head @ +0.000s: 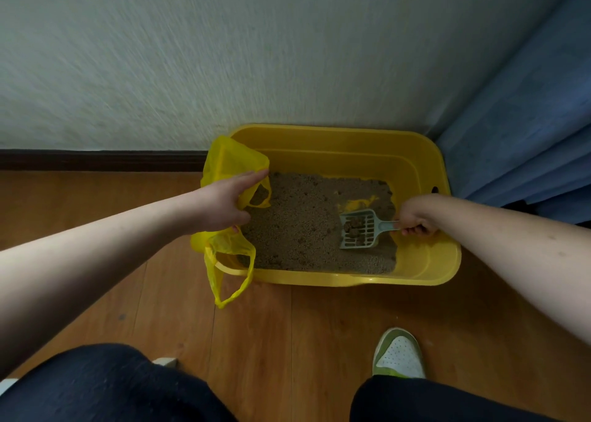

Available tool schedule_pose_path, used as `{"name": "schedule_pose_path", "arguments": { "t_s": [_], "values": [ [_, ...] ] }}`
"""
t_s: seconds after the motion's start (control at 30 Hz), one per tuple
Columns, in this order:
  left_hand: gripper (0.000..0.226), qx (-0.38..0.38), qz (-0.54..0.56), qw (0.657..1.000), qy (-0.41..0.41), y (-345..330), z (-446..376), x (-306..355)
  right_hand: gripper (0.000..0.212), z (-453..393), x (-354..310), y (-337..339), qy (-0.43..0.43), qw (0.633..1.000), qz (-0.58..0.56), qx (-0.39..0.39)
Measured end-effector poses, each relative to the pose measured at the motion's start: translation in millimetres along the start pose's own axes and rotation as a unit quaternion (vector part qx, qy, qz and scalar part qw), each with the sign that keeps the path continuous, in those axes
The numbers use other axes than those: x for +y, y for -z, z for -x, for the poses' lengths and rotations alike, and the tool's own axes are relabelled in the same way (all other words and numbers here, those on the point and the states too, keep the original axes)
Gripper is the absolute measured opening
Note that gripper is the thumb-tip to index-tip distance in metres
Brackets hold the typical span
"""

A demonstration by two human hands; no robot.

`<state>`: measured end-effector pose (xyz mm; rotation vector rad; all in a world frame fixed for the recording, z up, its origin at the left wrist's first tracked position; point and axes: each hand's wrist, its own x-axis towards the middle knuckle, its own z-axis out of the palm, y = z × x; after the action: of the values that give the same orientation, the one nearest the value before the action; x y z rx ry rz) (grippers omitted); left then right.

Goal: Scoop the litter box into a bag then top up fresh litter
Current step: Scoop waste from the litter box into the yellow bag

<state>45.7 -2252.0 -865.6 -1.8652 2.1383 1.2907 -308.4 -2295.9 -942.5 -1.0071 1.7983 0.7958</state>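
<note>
Lettering nowhere legible on tub, bag or scoop. Litter box [425,162] — glossy yellow plastic, rounded rectangular, set on the wooden plank floor [287,332] against a textured pale wall [224,53]. Inside, granular tan-brown litter [300,217], scraped thin to bare yellow just beyond the right hand [415,217]. Right hand curled tight round the handle of a grey-green slotted plastic scoop [359,229], dark clumps [355,226] heaped in its bowl, blade pointing toward the left hand. Left hand [224,202] at the box's left end, fingers straight and stretched forward, thumb tucked under — thin translucent yellow plastic bag [230,165] draped around it, whether pinched cannot tell; one loop handle hanging below the hand over the rim to the floor. Blue folded fabric [527,117] beyond the right hand. Green-and-white perforated shoe [398,354] and dark trousers [112,386] nearest.
</note>
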Motion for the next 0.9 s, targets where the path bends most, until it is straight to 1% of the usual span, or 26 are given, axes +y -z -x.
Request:
{"name": "schedule_pose_path", "arguments": {
  "t_s": [0.07, 0.23, 0.37, 0.47, 0.63, 0.77, 0.9],
  "values": [
    [0.092, -0.002, 0.009, 1.000, 0.001, 1.0, -0.3, 0.6, 0.023, -3.6, -4.5, -4.2, 0.015, 1.000, -0.013, -0.023],
    [0.092, 0.007, 0.000, 1.000, 0.001, 5.2, 0.3, 2.6, 0.025, -11.0, -15.8, -23.5, 0.081, 0.995, -0.020, -0.056],
    [0.093, 0.004, -0.013, 1.000, 0.000, 6.9, 1.2, 4.4, 0.023, -17.4, -27.2, -45.5, 0.118, 0.991, -0.031, -0.056],
    [0.092, 0.001, -0.021, 1.000, -0.002, 8.5, 1.8, 5.7, 0.028, -18.1, -33.7, -56.6, 0.145, 0.988, -0.032, -0.049],
    [0.092, 0.002, -0.029, 1.000, 0.001, 8.0, 1.8, 5.7, 0.029, -18.0, -39.6, -72.7, 0.162, 0.983, -0.047, -0.066],
    [0.092, 0.004, -0.026, 1.000, 0.000, 8.5, 1.8, 5.5, 0.030, -12.0, -46.5, -85.8, 0.186, 0.976, -0.061, -0.095],
    [0.093, 0.008, -0.008, 1.000, 0.000, 15.8, 1.9, 4.5, 0.025, -3.3, -51.9, -94.3, 0.216, 0.964, -0.087, -0.131]
  ]
}}
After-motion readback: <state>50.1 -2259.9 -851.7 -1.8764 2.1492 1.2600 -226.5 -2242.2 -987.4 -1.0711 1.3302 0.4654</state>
